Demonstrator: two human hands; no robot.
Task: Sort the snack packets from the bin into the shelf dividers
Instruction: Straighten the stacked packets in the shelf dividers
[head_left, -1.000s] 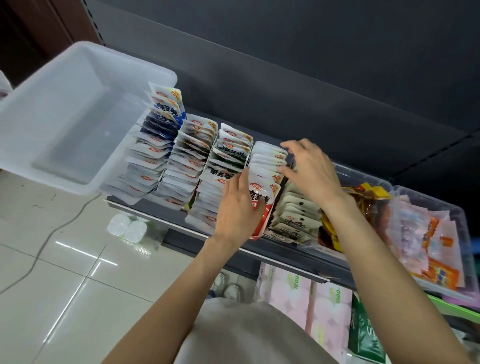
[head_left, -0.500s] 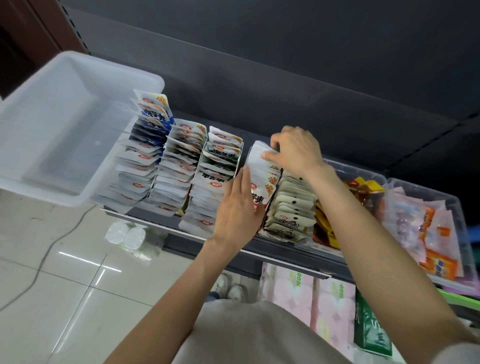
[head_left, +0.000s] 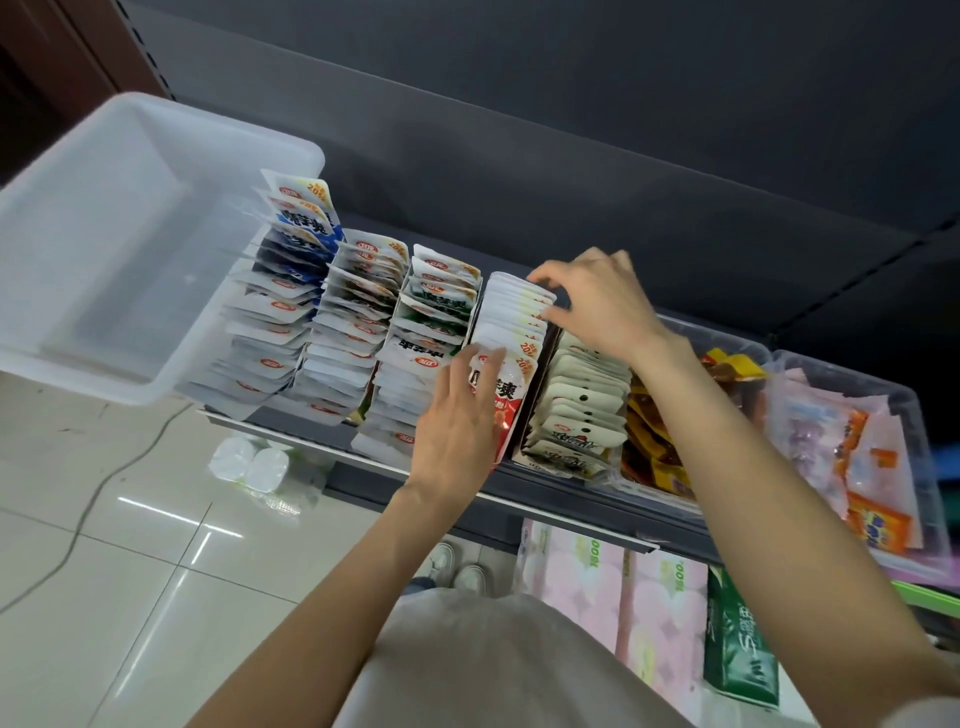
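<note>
squaring the red row (head_left: 511, 332): right hand (head_left: 597, 306) has slid to its far end, pinching packet tops; left hand (head_left: 457, 421), fingers straight, braces the near front packet. bin (head_left: 130, 244) at left looks emptied, so sorting seems nearly done.

A dark grey back panel (head_left: 597, 171) rises behind the shelf (head_left: 561, 512). Below the shelf lies a glossy pale tiled floor (head_left: 104, 597), streaked with light reflections, with a thin cable (head_left: 78, 525) trailing across it. Left of the panel stands brown woodwork (head_left: 62, 47).
</note>
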